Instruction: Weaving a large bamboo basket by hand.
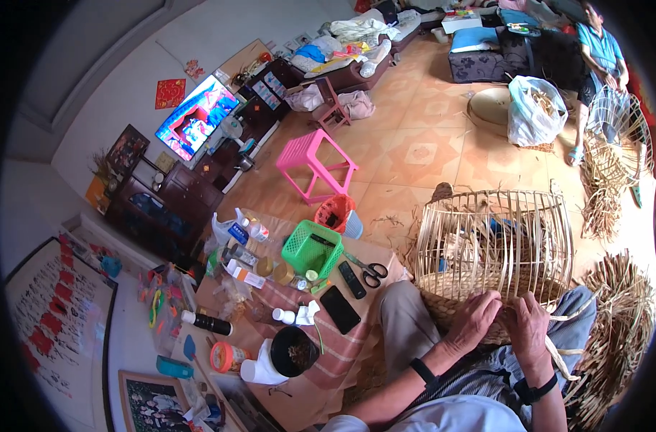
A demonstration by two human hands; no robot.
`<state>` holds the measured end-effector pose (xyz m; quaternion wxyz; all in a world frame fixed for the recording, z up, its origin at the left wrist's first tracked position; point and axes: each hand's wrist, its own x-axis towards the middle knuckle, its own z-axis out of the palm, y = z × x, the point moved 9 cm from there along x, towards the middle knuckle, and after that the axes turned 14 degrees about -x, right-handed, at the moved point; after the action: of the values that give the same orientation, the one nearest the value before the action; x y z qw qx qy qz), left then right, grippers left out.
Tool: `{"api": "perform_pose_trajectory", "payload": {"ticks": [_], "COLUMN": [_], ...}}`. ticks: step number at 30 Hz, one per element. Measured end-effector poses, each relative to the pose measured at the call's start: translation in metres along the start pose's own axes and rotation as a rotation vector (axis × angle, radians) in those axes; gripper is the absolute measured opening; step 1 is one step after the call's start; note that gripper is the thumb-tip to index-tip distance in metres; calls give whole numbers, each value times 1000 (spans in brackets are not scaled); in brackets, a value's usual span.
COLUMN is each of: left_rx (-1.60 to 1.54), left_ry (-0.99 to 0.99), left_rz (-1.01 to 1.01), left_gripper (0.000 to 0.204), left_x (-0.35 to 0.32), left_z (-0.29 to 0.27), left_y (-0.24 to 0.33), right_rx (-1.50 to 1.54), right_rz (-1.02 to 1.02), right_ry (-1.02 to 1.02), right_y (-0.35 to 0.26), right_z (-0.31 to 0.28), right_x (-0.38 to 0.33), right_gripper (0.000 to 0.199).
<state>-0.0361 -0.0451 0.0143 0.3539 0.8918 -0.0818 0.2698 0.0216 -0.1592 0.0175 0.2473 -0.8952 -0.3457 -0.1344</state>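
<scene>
A half-woven basket lies on its side across my lap, its bare pale ribs pointing away from me and its near part plaited from straw. My left hand is closed, its fingers pressed on the plaited part. Close beside it my right hand is pinched at the same edge, with a pale straw strand trailing out to the right of it. The fingertips of both hands meet near the weave, and exactly what lies between them is partly hidden.
A bundle of dry straw stands at my right. On the table to my left are scissors, a phone, a green basket and a black bowl. A pink stool stands ahead. Another person sits far right.
</scene>
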Motion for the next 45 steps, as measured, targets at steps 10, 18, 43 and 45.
{"api": "perform_pose_trajectory", "payload": {"ticks": [10, 18, 43, 45], "left_rx": [-40, -326, -502, -466], "left_ry": [-201, -268, -233, -331], "left_rz": [148, -344, -566, -516], "left_gripper": [16, 20, 51, 44], "left_x": [3, 12, 1, 11], "left_z": [0, 19, 30, 27], "left_y": [12, -18, -45, -41], "right_rx": [-77, -134, -67, 44], "right_rz": [-238, -26, 9, 28], "right_ry": [28, -76, -46, -19], "right_y": [-16, 25, 83, 70], "right_z": [-15, -10, -52, -54], "right_x": [-18, -15, -29, -37], "right_gripper": [25, 46, 33, 27]}}
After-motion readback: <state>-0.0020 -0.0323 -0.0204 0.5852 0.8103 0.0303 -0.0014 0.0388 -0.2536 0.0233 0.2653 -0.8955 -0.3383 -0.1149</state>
